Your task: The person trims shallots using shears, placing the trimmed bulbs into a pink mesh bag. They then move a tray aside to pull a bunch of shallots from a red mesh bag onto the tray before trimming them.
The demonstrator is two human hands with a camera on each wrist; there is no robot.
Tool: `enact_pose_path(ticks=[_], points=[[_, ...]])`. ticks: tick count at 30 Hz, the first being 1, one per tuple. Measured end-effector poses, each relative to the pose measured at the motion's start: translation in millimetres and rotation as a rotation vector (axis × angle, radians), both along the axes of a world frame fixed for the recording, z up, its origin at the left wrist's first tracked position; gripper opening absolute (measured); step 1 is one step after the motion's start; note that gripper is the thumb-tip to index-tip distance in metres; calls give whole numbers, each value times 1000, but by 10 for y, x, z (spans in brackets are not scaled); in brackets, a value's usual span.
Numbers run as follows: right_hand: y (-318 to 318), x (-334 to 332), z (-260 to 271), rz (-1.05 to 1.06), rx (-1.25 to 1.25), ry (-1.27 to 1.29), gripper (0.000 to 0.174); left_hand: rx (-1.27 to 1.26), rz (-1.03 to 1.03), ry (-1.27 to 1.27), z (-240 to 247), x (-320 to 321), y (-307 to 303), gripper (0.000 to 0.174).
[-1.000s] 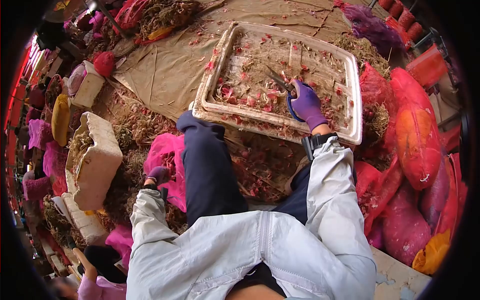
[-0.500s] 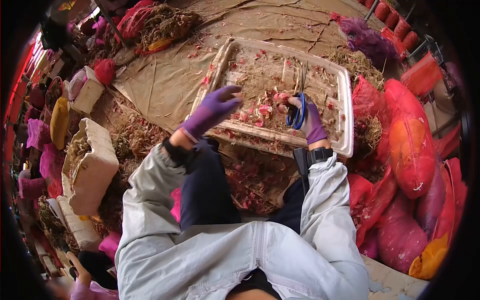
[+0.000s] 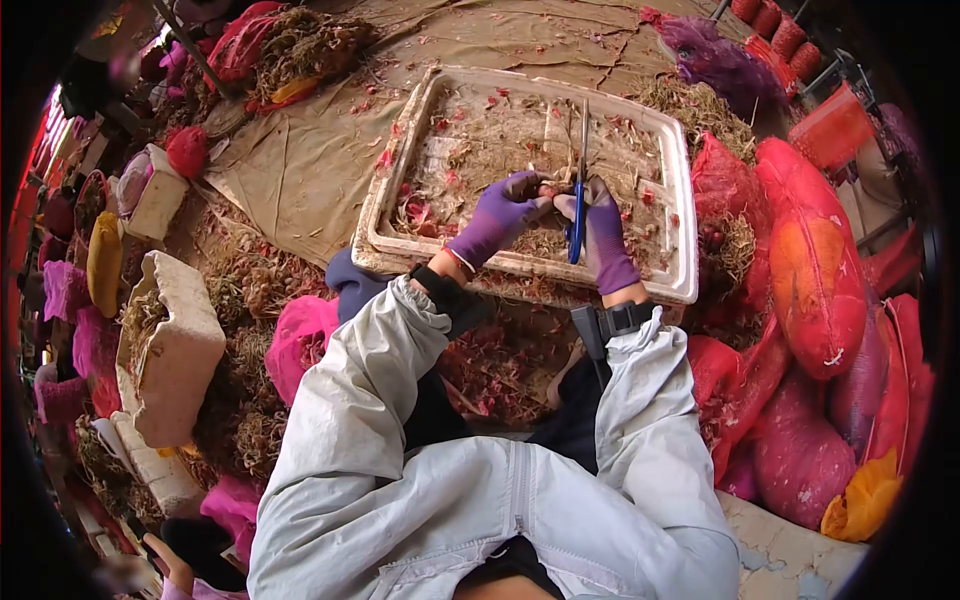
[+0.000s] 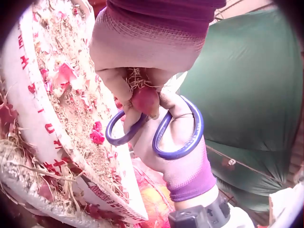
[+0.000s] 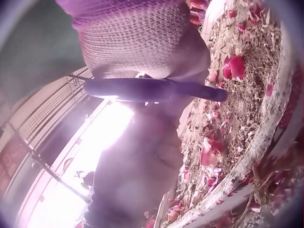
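My left hand (image 3: 505, 215), in a purple glove with a pale palm, pinches a small red shallot (image 4: 145, 99) by its rooty end; the bulb shows between fingers and thumb in the left wrist view. My right hand (image 3: 603, 230), gloved alike, grips blue-handled scissors (image 3: 578, 205) whose blades point away from me. Its fingers pass through the handle loops and its fingertips meet the left ones at the shallot. Both hands are over a white foam tray (image 3: 684, 200) strewn with dry skins and roots. The right wrist view shows the handle (image 5: 142, 90) close up, blurred.
Red mesh sacks (image 3: 815, 270) lie to the right of the tray. A pink mesh bag (image 3: 300, 345) is beside my left leg, with a tilted foam box (image 3: 180, 350) farther left. Dried stalks and skins litter the ground. Another person's hand (image 3: 170, 565) shows at lower left.
My left hand has risen from the pink bag on the left and crossed over the tray to meet the right hand. The scissors have swung from pointing left to pointing away from me.
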State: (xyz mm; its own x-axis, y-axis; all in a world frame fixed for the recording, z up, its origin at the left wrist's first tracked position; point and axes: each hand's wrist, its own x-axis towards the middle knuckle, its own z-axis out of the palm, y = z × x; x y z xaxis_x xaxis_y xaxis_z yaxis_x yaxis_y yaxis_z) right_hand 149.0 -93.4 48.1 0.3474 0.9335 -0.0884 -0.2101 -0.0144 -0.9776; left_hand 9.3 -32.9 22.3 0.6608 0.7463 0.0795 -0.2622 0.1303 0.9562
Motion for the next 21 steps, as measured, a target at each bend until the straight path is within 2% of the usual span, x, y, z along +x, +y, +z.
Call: enact_pose_path(ticks=[2,4,5,6,8,9,12,13,15,16,18,20,21], points=[[-32,-13,29,29,-27,19,21,-15,17,14,-31,-39,2,22],[-17,-66,30,72,26,-20,27,-285,12,-49,-35,-89,40,22],[-9,-80,-44,75,99,-135,29,-199,87,29,-39,-96,38,24],[-1,-80,-56,81,94,-138,29,-204,92,25,-41,-97,31,24],[-3,-113,-16,79,6,-319,32,-243,104,79,6,-106,-1,23],[-12,-141,14,47,4,-127,32,-285,98,24,-11,-103,-8,23],[33,-98,17,-8,35,-49,28,-228,28,72,45,-164,-23,29],[77,-93,-44,-60,87,-161,25,-225,28,70,20,-172,-16,29],[82,3,-102,-97,47,-63,25,-251,-175,-223,-34,-168,-11,38],[65,27,-68,-132,4,35,24,-245,-183,-225,18,-171,-27,38],[15,64,10,-168,-9,66,23,-62,-110,-195,135,-189,-43,45],[-1,76,69,-156,72,213,21,-49,-77,-204,143,-219,17,44],[-11,66,104,-174,74,151,19,-88,-45,-224,111,-240,57,44]])
